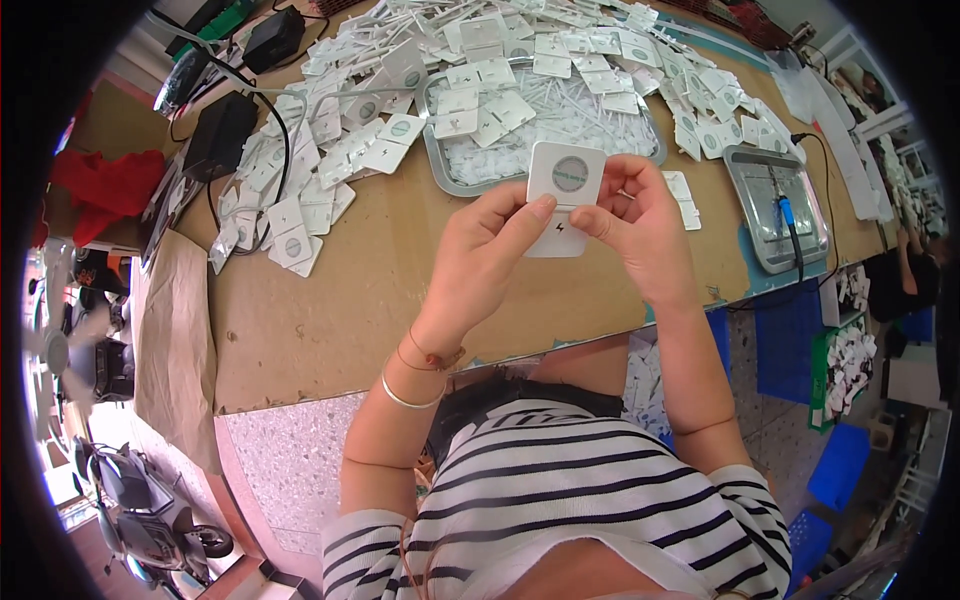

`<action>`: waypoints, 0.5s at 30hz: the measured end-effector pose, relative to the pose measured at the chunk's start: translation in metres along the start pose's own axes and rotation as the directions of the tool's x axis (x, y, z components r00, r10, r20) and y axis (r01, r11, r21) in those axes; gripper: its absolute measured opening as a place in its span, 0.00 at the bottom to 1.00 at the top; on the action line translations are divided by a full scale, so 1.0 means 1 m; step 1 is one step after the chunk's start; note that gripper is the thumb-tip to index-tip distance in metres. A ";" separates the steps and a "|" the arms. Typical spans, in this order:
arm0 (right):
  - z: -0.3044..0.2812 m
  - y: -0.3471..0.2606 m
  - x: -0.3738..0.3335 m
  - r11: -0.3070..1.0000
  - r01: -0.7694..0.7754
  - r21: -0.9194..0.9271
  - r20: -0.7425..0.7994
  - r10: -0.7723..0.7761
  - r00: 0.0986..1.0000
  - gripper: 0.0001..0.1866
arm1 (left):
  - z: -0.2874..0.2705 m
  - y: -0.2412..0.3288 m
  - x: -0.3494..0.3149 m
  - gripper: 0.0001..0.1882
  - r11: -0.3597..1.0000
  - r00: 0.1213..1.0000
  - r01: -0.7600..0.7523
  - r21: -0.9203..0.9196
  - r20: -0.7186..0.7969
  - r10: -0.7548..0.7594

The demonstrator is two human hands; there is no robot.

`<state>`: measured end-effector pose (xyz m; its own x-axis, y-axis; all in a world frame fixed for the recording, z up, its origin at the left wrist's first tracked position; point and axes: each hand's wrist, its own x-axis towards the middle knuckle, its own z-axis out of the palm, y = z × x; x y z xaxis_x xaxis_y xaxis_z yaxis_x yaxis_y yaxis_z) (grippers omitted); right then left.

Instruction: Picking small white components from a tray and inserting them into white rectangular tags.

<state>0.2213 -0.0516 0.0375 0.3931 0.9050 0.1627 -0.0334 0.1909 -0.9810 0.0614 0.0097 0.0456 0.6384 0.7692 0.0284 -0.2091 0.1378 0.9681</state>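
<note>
Over the middle of the table, my left hand [487, 243] and my right hand [640, 228] both grip one white two-part hinged panel [565, 195]. Its upper part carries a round grey disc, and a small dark lightning mark shows on the lower part. Each thumb presses on the face close to the joint between the two parts; most of the other fingers are hidden behind it. Just beyond my hands, a metal tray [474, 188] holds many small translucent white pieces [560, 125], with several similar white panels [485, 110] lying over its far left part.
Similar white panels are heaped along the far side and left [385, 150]. On the right, a blue-handled corded tool [787, 215] lies in a second metal tray [745, 235]. Black power adapters [220, 137] and cables sit at left. Another person [903, 285] is at far right.
</note>
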 end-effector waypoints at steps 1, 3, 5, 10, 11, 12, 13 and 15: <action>-0.002 0.001 0.000 0.990 -0.132 0.039 0.090 0.128 0.988 0.17 | 0.000 -0.007 0.000 0.14 0.999 0.999 -0.024 0.020 -0.021 0.025; -0.004 0.005 -0.001 0.961 -0.268 0.066 0.182 0.253 0.950 0.18 | -0.001 -0.014 0.001 0.14 0.998 0.998 -0.044 0.040 -0.041 0.046; -0.005 0.011 -0.005 0.968 -0.250 0.026 0.218 0.238 0.946 0.19 | -0.003 -0.016 0.002 0.13 0.977 0.993 -0.120 0.174 -0.002 0.122; 0.000 0.007 -0.009 0.962 -0.198 0.189 0.250 0.148 0.957 0.16 | -0.008 -0.013 -0.003 0.10 0.988 0.992 -0.122 0.095 -0.033 0.126; -0.002 0.007 -0.009 0.950 -0.239 0.203 0.276 0.179 0.944 0.15 | -0.008 -0.013 -0.003 0.10 0.986 0.987 -0.148 0.076 -0.050 0.152; -0.002 0.008 -0.009 0.949 -0.241 0.203 0.275 0.181 0.944 0.15 | -0.008 -0.012 -0.003 0.10 0.986 0.987 -0.146 0.075 -0.050 0.150; -0.002 0.008 -0.009 0.953 -0.234 0.193 0.271 0.177 0.946 0.13 | -0.008 -0.011 -0.004 0.10 0.978 0.983 -0.173 0.120 -0.044 0.179; -0.002 0.009 -0.009 0.956 -0.228 0.183 0.265 0.175 0.948 0.11 | -0.007 -0.009 -0.004 0.10 0.966 0.978 -0.198 0.163 -0.036 0.207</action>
<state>0.2193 -0.0588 0.0273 0.1234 0.9923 0.0100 -0.2895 0.0457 -0.9561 0.0554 0.0092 0.0353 0.5547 0.8027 0.2190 -0.2079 -0.1212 0.9706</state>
